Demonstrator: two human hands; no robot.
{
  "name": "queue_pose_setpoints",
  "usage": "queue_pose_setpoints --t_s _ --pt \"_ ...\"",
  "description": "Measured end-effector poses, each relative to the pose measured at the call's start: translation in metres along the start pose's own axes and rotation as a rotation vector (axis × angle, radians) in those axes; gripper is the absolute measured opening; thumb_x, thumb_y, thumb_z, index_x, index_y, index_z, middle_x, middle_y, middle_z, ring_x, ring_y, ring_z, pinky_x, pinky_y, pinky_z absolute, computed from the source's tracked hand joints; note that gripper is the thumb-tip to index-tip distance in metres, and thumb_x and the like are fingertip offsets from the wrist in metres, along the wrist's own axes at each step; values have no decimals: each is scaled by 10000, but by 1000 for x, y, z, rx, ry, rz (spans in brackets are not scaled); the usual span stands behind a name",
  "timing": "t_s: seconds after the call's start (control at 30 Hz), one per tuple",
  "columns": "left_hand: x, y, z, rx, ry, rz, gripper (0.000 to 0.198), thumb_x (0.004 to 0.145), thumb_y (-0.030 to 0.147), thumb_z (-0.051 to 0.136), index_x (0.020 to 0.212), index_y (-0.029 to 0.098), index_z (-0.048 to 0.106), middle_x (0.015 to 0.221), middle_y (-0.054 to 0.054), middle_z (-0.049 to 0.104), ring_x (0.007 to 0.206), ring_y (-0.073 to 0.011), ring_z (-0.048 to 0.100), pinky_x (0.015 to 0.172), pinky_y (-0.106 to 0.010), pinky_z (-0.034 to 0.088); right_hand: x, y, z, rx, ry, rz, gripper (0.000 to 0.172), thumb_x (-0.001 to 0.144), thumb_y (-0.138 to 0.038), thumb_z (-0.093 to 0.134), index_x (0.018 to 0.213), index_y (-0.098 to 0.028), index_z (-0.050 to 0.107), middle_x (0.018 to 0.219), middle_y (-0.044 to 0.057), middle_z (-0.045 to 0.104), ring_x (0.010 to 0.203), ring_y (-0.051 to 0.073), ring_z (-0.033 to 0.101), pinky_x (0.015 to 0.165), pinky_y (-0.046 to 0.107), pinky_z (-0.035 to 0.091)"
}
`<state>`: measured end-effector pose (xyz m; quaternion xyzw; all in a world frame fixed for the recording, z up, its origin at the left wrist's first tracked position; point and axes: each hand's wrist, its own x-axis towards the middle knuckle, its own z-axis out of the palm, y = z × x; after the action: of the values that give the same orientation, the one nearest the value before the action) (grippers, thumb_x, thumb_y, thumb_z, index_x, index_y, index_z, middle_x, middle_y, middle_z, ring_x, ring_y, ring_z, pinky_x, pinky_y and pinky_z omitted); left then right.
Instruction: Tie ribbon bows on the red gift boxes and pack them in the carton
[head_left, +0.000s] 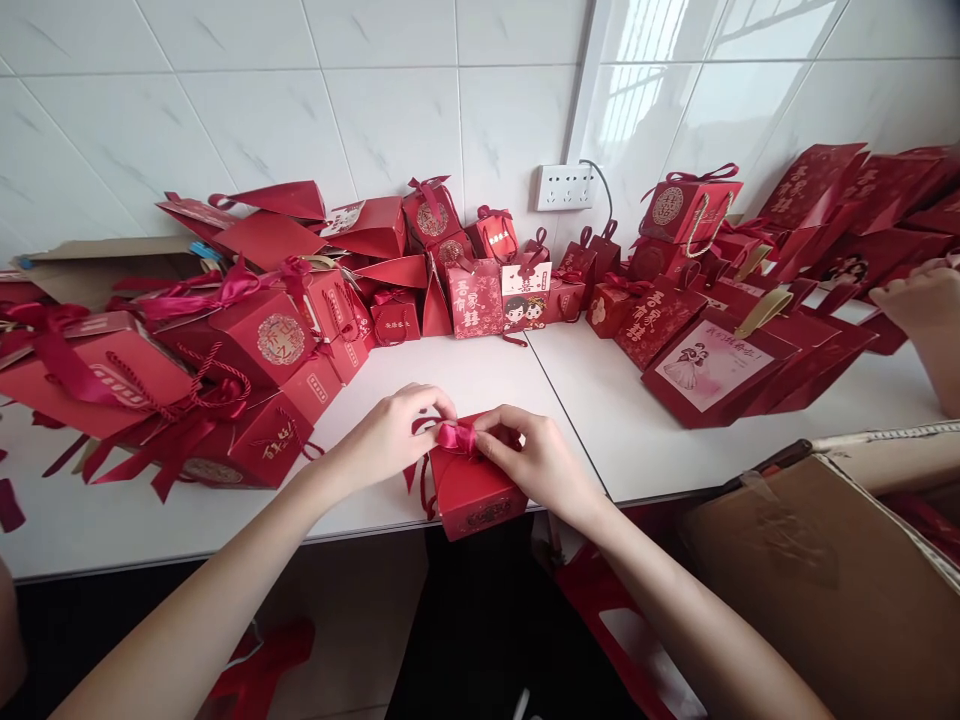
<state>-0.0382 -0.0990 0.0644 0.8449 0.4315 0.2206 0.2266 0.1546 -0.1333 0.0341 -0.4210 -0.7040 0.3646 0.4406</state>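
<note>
My left hand [390, 432] and right hand [536, 462] meet over a small red gift box [472, 490] at the near edge of the white desk [637, 430]. Each grip is pinched tight on the dark pink ribbon [457, 437] at the box's top, fingertips almost touching. The box sits right under my grip, its front just past the desk edge. I judge this to be the bow-forming step; snugging it would call for an even outward pull with the box held still. Beyond and to the left of my grip lie heaped red boxes [262, 340]; a cardboard carton [825, 560] stands to the right.
</note>
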Motion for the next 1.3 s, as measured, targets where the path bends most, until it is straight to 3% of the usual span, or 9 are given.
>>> queue_pose_setpoints --t_s 0.13,0.3,0.47,0.73,0.97,1.13,1.3 --pt "-12 8 3 132 61 114 111 814 222 481 788 201 587 918 -39 609 975 -199 522 885 -333 417 0 1 3 9 42 11 132 825 -237 534 804 -180 652 782 2 675 668 118 567 636 233 439" --pt "-20 28 10 220 86 39 74 766 202 497 705 184 534 940 -51 584 964 -220 503 891 -382 390 -1 0 7 10 89 38 116 802 -236 543 782 -174 639 710 -5 648 614 111 530 591 231 422" --pt "-19 30 24 12 166 -85 224 839 366 483 758 184 585 937 -56 565 963 -215 509 916 -375 392 -2 -1 8 -23 140 24 111 812 -240 551 779 -171 631 699 -4 636 596 110 519 595 236 421" --pt "-15 18 30 -377 104 -199 253 847 371 483 799 180 641 1029 -70 532 1074 -234 493 955 -378 395 -3 -3 5 -62 126 -18 115 849 -218 529 798 -181 625 754 7 664 661 123 570 645 242 448" --pt "-14 20 28 -474 91 -237 288 849 351 462 762 176 674 1180 -81 523 1171 -256 461 966 -371 407 -6 -4 0 -97 127 -80 75 866 -182 522 892 -188 592 829 13 657 699 127 592 663 250 468" --pt "-12 21 26 -478 75 -251 289 836 348 465 729 177 672 1236 -72 529 1213 -260 450 995 -375 386 -18 -7 -10 -392 161 -381 107 897 -249 536 865 -178 610 988 87 561 937 191 545 801 327 455" --pt "-12 22 23 -483 92 -256 295 826 351 464 743 166 678 1265 -81 531 1178 -267 482 947 -374 428 -21 -8 -8 -795 191 -479 125 891 -253 556 874 -171 649 991 103 575 832 203 517 745 360 407"
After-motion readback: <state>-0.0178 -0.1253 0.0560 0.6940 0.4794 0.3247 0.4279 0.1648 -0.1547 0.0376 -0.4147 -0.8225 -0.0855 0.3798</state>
